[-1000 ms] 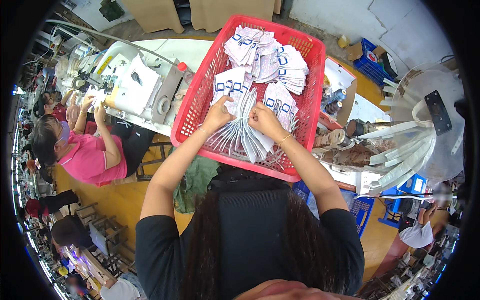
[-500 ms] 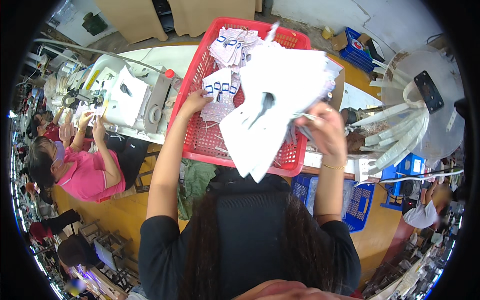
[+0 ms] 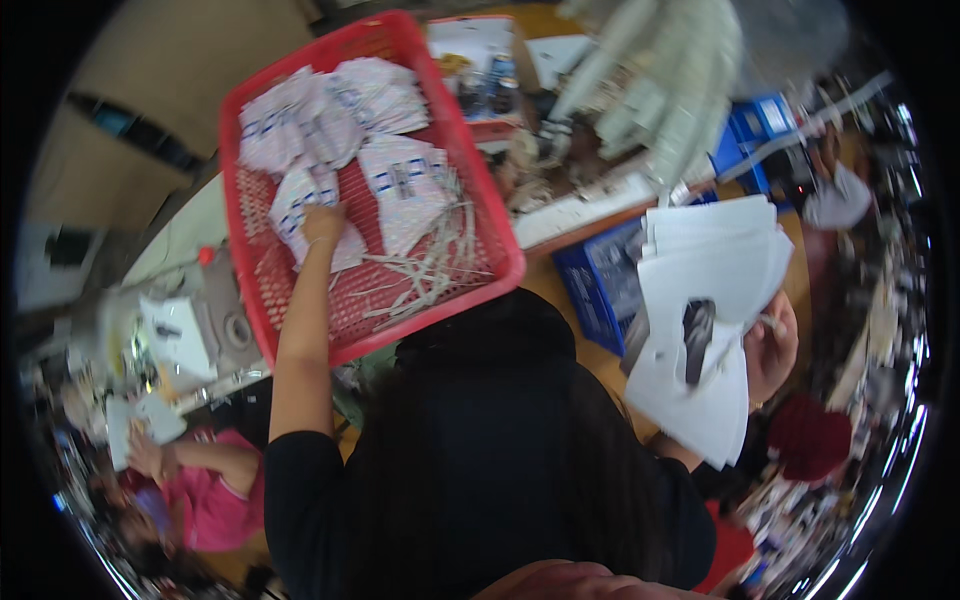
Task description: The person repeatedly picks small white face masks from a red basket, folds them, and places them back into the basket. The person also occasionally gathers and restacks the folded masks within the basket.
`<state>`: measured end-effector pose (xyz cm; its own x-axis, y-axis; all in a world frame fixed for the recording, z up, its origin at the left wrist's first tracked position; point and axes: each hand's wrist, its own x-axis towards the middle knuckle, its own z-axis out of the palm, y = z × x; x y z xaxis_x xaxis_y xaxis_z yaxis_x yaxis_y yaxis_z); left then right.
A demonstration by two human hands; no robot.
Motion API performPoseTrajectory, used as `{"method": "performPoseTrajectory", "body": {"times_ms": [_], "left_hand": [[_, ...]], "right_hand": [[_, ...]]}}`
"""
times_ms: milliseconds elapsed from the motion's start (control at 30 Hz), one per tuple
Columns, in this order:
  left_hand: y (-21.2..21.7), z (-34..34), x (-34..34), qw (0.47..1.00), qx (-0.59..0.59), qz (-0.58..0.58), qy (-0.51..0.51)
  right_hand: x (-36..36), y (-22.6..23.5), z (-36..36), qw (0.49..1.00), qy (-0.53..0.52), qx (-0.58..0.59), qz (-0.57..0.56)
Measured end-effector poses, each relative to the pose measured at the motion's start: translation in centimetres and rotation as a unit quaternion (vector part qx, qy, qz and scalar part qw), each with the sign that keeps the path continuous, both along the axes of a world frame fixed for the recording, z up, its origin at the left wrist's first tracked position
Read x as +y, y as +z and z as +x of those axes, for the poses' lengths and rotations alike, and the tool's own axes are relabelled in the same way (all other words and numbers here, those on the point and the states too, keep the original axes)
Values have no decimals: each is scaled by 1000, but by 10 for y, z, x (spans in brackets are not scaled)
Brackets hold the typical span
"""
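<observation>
My right hand [image 3: 772, 352] is closed at the edge of a stack of white cut pieces [image 3: 715, 270], held out to the right. The stack fans slightly and has a dark slot-shaped opening; a thin white strip shows by my fingers. My left hand [image 3: 325, 225] reaches into a red plastic basket [image 3: 508, 262], its fingers closed on a bundle of pale printed pieces [image 3: 300, 195] with blue marks; blur hides the exact grip. Beside that bundle lies another printed bundle [image 3: 405, 205]. White strips [image 3: 435, 275] lie loose in the near right part of the basket.
More printed bundles [image 3: 375, 95] fill the basket's far end. Beyond it stands an open box [image 3: 475, 55] with small items. A blue crate [image 3: 605, 275] sits low on the right, under long hanging pale strips [image 3: 670, 90]. A person in pink [image 3: 225, 480] works at left.
My right hand has swung the white stack from above the basket out to the right. My left hand stays at the printed bundle. The whole view has turned toward the right.
</observation>
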<state>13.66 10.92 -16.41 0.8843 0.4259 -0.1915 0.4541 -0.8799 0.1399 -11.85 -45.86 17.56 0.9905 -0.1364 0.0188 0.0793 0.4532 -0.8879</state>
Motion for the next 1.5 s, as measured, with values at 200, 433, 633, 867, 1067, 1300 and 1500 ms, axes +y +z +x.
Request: {"method": "performPoseTrajectory", "body": {"times_ms": [200,433,633,867,1067,1300,1500], "left_hand": [[7,5,-32,990,46,113,74],[4,2,-13,989,32,91,115],[11,-16,-15,989,27,82,121],[62,-24,28,956,-105,-216,166],[130,-86,34,668,-98,-724,143],[182,-120,-23,684,-262,-679,55],[169,-131,-54,663,-367,-648,78]], "right_hand": [[-117,-64,-43,976,-196,93,-8],[-164,-141,-44,778,-389,333,-365],[-87,-113,14,861,-115,315,-383],[51,-45,97,825,343,-3,-449],[204,-84,176,727,585,-108,-342],[367,-151,223,895,389,-78,-204],[399,-172,220,929,303,-91,-190]]}}
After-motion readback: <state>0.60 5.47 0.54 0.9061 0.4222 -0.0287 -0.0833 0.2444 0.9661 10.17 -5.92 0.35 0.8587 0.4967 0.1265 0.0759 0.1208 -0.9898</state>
